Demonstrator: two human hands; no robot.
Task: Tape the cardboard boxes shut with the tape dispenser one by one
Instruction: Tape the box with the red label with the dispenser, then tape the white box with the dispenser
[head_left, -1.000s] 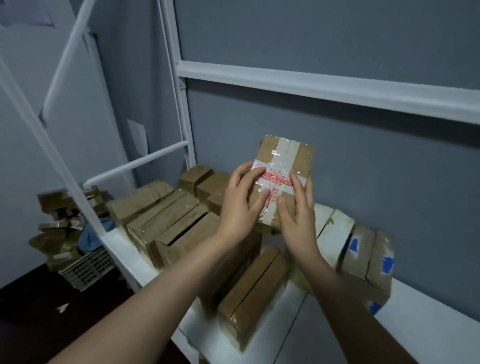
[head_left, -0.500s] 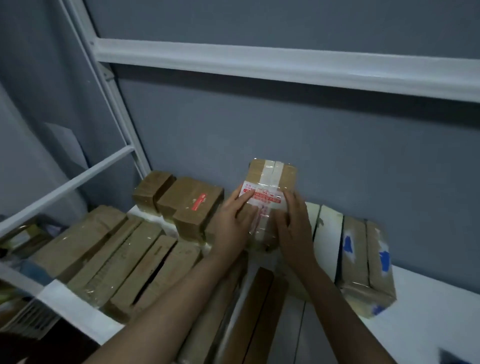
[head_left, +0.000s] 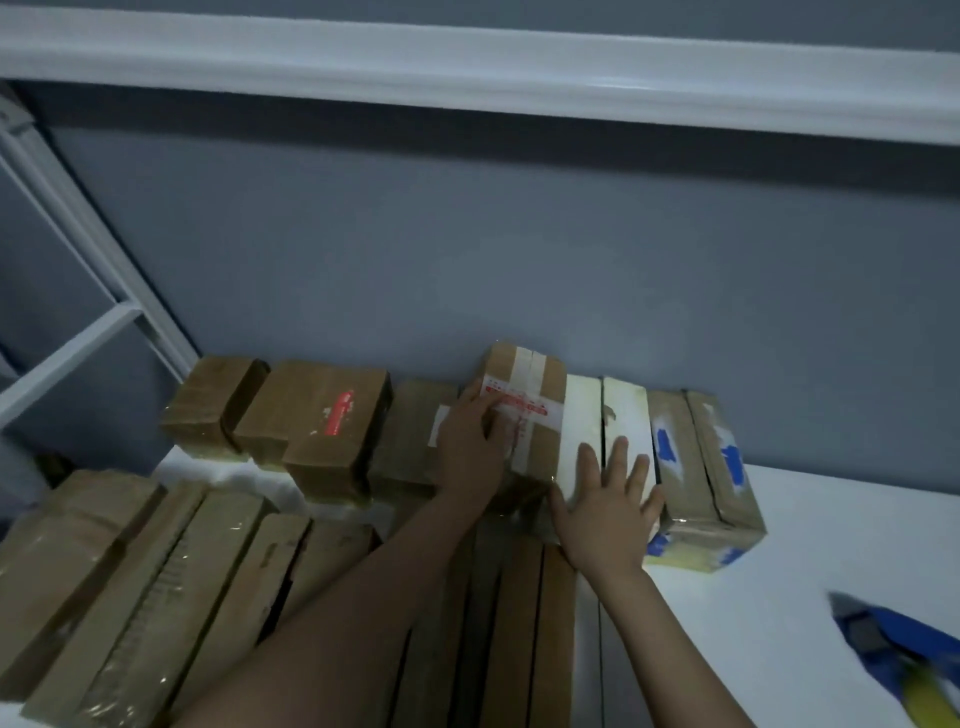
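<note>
My left hand (head_left: 470, 457) lies flat on the taped box (head_left: 524, 410), right hand (head_left: 605, 512) is spread on the white boxes (head_left: 584, 410); the tape dispenser (head_left: 893, 649) is lower-right on the table (head_left: 831, 519), nearer my right.

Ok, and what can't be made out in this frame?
Head view only:
- Blue and yellow object, lower right: motion-blurred and cut by the frame edge; whether it is the tape dispenser is unclear.
- Red print on the taped box: blurred, partly under the left hand.
- White boxes: near ends covered by the right hand.
</note>
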